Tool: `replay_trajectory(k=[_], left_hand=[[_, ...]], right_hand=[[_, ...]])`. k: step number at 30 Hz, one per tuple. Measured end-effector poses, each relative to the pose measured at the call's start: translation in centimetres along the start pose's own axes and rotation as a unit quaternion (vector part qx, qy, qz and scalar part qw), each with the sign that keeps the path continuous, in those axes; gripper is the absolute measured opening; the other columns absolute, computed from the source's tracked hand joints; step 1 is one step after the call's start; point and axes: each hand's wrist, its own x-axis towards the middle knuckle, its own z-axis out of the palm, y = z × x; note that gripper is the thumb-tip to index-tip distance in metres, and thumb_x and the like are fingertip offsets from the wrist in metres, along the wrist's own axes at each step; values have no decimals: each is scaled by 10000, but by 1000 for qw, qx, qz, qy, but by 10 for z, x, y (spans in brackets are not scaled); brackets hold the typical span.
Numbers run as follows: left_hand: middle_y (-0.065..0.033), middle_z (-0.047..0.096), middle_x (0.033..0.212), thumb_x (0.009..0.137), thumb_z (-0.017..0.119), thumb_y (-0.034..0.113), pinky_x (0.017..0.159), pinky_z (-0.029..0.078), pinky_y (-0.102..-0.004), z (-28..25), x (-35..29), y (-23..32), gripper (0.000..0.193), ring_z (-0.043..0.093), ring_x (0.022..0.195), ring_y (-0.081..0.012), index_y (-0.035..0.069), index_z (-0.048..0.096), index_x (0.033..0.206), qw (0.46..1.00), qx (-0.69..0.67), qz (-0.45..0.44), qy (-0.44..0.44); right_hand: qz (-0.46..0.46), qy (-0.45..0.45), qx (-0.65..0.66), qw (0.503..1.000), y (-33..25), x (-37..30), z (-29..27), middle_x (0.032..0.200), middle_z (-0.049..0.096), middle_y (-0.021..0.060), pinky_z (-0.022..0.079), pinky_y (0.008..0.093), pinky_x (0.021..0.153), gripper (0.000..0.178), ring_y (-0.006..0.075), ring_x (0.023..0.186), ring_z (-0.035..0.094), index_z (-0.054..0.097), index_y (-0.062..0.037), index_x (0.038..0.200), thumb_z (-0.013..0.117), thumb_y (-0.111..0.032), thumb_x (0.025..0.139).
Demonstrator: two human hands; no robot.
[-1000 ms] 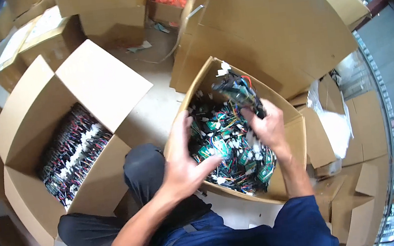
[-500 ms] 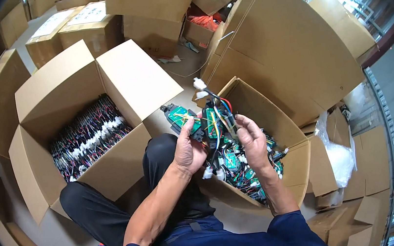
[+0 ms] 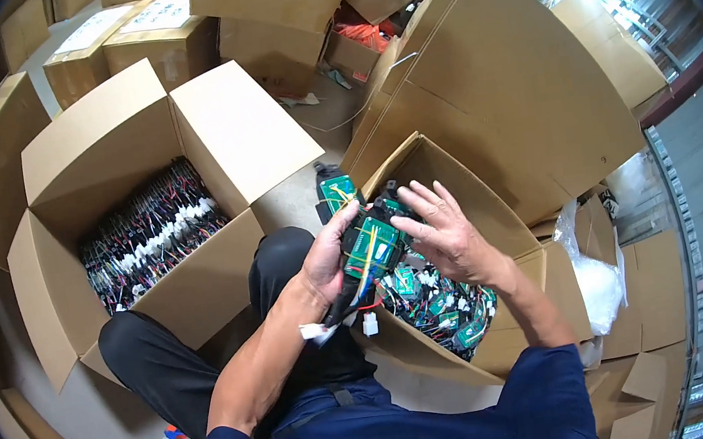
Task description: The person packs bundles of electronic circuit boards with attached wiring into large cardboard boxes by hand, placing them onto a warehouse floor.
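My left hand (image 3: 328, 262) is closed around several green circuit boards in black plastic housings (image 3: 371, 246), held above the right-hand carton. Yellow wires cross the boards. A bundle of wires with white plug connectors (image 3: 370, 323) hangs from their lower end. Beside the boards, my right hand (image 3: 450, 234) has its fingers stretched out and apart; its fingertips are close to the housings, and I cannot tell whether they touch. Below, loose circuit boards with wires (image 3: 441, 303) lie jumbled in the open carton (image 3: 496, 217).
At left, an open carton (image 3: 113, 174) holds tight rows of black-housed wired parts (image 3: 156, 235). A tall cardboard sheet (image 3: 519, 85) stands behind the right carton. Closed boxes (image 3: 164, 54) are stacked at the back. Clear plastic wrap (image 3: 598, 286) lies at far right.
The boards have turned in my left hand, and their wires and plugs have swung from the top down to the bottom. My right hand has let go of the wires and spread its fingers.
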Motion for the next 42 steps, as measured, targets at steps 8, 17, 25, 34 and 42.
replay_trajectory(k=[8,17,25,34,42], left_hand=[[-58,695,1173,1041,613,326,886,584,-353,19,0,-30,366,690,999,-163,81,619,1313,987,92,91,92],[-99,677,1241,1046,579,264,931,555,-370,17,-23,19,447,639,1151,-182,54,500,1433,966,244,55,61],[-80,534,1416,839,331,850,1087,444,-348,17,-32,-2,1065,537,1256,-176,37,370,1527,903,403,112,-96],[-100,661,1317,1099,420,427,1091,479,-406,14,-42,-12,519,638,1200,-211,30,540,1410,986,73,147,-13],[-128,705,1177,1014,535,574,966,557,-426,-1,-46,-23,621,693,1047,-261,63,578,1363,993,33,112,3]], right_hand=[[336,140,368,855,-69,-4,81,1470,443,261,368,405,1153,1104,331,1372,457,132,78,1580,848,-282,819],[317,294,643,633,-58,-11,50,1418,511,138,454,396,1104,1053,267,1252,576,241,38,1569,807,-224,721],[258,192,436,840,-75,8,61,1470,482,155,412,376,1131,1063,243,1329,517,195,24,1597,785,-194,741],[225,182,550,783,-74,11,66,1530,423,214,348,374,1169,995,264,1395,452,201,77,1583,736,-278,823],[259,202,631,702,-76,7,50,1389,557,147,419,326,1104,913,191,1266,551,240,69,1580,738,-146,845]])
